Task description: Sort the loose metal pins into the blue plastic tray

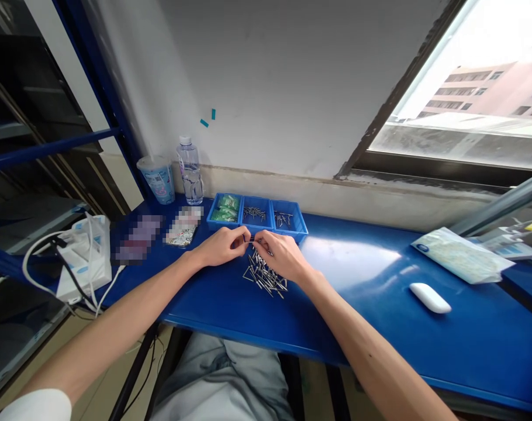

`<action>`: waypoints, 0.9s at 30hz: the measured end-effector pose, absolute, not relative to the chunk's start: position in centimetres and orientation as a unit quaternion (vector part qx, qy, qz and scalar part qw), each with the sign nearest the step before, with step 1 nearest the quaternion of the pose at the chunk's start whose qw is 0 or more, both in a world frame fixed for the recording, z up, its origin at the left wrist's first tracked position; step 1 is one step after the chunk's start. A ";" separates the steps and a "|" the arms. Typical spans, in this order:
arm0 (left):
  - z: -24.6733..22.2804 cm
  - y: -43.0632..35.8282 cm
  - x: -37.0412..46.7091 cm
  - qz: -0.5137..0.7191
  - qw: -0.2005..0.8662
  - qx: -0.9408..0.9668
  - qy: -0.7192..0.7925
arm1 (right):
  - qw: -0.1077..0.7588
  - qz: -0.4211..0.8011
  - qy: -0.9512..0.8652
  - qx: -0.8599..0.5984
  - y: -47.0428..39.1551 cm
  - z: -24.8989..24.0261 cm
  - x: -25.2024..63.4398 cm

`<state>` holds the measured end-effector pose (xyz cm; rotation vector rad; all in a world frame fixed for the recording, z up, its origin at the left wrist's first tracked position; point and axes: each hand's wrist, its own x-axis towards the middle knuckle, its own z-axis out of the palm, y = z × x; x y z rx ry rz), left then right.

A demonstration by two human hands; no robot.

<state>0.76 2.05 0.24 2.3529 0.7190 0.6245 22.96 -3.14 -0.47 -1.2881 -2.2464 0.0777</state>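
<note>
My left hand (227,245) and my right hand (275,250) meet fingertip to fingertip over the blue table. Both are closed in a pinch on a thin metal pin (249,241) that spans the small gap between them; its exact kind is too small to make out. Below my right hand lies a loose pile of slim metal pins (266,275), partly covered by its fingers. Just beyond my hands stand three joined blue bins (258,227). Green-and-white packets (226,208) fill the left bin; metal pins (254,214) lie in the middle one, and more pins (283,218) in the right one.
Behind at left stand a water bottle (190,172) and a lidded cup (158,180). A power strip (88,257) with cables sits at the far left. To the right are a white case (429,298) and a flat plastic packet (461,254). The wall closes off the back.
</note>
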 end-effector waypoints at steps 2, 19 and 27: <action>0.5 2.0 0.6 0.218 0.294 0.890 0.273 | 0.270 0.027 -0.839 -0.471 -3.2 -0.4 22.9; 0.8 1.4 0.8 0.216 0.176 0.920 0.274 | 0.229 0.016 -0.868 -0.440 -3.3 -0.5 23.4; 0.6 1.7 0.5 0.200 0.160 0.929 0.267 | 0.176 0.009 -0.851 -0.494 -3.4 -0.1 22.7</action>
